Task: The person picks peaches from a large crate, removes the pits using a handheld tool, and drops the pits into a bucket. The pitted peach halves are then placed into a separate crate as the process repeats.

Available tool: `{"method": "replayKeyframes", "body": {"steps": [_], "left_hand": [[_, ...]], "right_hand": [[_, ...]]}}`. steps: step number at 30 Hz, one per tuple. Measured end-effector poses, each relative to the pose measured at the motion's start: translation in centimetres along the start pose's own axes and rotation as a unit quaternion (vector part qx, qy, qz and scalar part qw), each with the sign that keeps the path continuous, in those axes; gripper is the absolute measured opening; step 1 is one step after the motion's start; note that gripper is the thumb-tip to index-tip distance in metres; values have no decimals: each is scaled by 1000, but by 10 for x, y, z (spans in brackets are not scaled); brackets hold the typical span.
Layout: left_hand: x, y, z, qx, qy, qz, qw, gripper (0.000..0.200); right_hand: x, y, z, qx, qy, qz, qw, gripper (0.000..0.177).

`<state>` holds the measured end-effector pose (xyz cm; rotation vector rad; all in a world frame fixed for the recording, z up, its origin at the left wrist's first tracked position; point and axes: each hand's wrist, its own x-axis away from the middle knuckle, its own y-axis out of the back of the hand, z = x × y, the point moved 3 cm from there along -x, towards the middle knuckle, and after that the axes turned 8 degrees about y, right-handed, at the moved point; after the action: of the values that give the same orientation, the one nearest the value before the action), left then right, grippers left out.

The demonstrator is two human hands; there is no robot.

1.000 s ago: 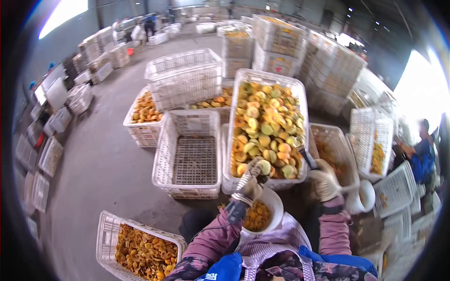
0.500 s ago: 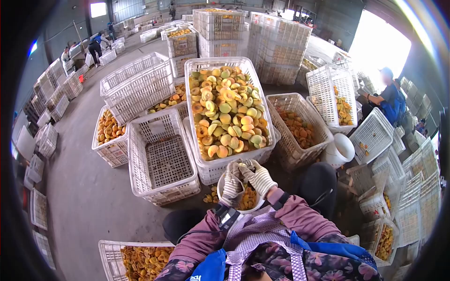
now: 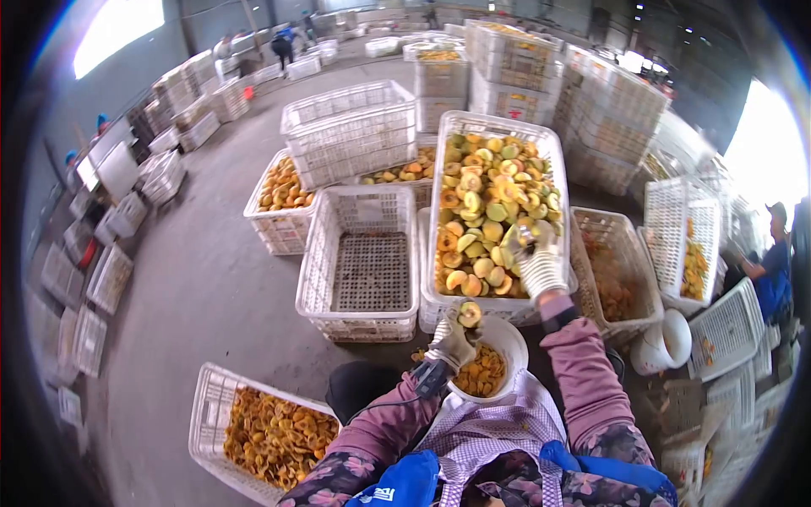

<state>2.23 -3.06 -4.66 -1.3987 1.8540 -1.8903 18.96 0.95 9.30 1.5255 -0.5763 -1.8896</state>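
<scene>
My left hand point(image 3: 454, 342), in a striped work glove, is closed around a halved peach point(image 3: 469, 314). It is held above the left rim of a white bucket point(image 3: 517, 348) at my lap, with orange fruit pieces point(image 3: 481, 372) inside. My right hand point(image 3: 541, 262), gloved as well, is on the near right part of a heaped white crate point(image 3: 438, 182) of peach halves point(image 3: 486, 198). Its fingers are curled, with something small and shiny by them that I cannot identify.
An open crate point(image 3: 312, 296) with a dark, dirty bottom stands left of the heaped one. Another crate point(image 3: 198, 422) of orange pieces lies at lower left. Right are a crate point(image 3: 646, 296) of fruit, a white bucket point(image 3: 663, 342) and a seated person point(image 3: 770, 270). Stacked crates point(image 3: 515, 63) rise behind.
My hands were together over the bucket and have parted. The right has reached forward onto the heaped peaches; the left stays by the bucket, now showing a peach half. The view has turned left.
</scene>
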Motion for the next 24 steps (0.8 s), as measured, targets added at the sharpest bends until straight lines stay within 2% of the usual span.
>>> {"method": "replayKeyframes", "body": {"steps": [2, 3, 4, 5, 6, 7, 8, 11, 14, 16, 18, 20, 22, 23, 24], "left_hand": [[2, -10, -1, -5, -71, 42, 997, 24], [-1, -4, 1, 2, -94, 100, 991, 20], [-8, 2, 5, 4, -94, 93, 991, 20], [-11, 4, 8, -186, -229, 94, 951, 20], [-10, 6, 19, -367, -343, 94, 859, 21], [2, -7, 26, -271, -301, 132, 905, 19], [-5, -5, 39, 46, -39, 123, 991, 23], [-5, 2, 60, -68, -109, 92, 987, 28], [-14, 10, 80, -84, -131, 44, 987, 26], [-22, 13, 85, -111, -112, 62, 986, 24], [-35, 21, 93, -67, -97, 28, 993, 25], [-40, 33, 100, -87, -107, 4, 990, 26], [-50, 54, 106, -96, -77, -16, 992, 26], [-48, 49, 107, -111, -102, -17, 988, 27], [-44, 42, 108, -116, -97, -20, 988, 27]], "right_hand": [[17, -4, -12, 135, 138, 97, 976, 30], [44, -13, -16, -150, -12, 100, 984, 28], [79, -22, -18, -411, -170, 95, 891, 27], [114, -22, -11, -415, -199, 168, 872, 25], [144, -19, -2, -414, -234, 239, 847, 23], [158, -12, 8, -427, -250, 276, 824, 24], [172, -5, 14, -442, -267, 311, 798, 25], [217, -26, -7, -358, -147, 234, 892, 36], [222, -20, -21, -316, -186, 297, 882, 41], [218, -11, -24, -285, -183, 295, 894, 40], [212, -1, -25, -228, -167, 304, 910, 36], [217, -7, -28, -232, -168, 315, 905, 32], [222, -11, -30, -237, -187, 393, 869, 33], [221, -10, -30, -238, -202, 419, 853, 34], [223, -11, -31, -241, -209, 417, 851, 34]]}}
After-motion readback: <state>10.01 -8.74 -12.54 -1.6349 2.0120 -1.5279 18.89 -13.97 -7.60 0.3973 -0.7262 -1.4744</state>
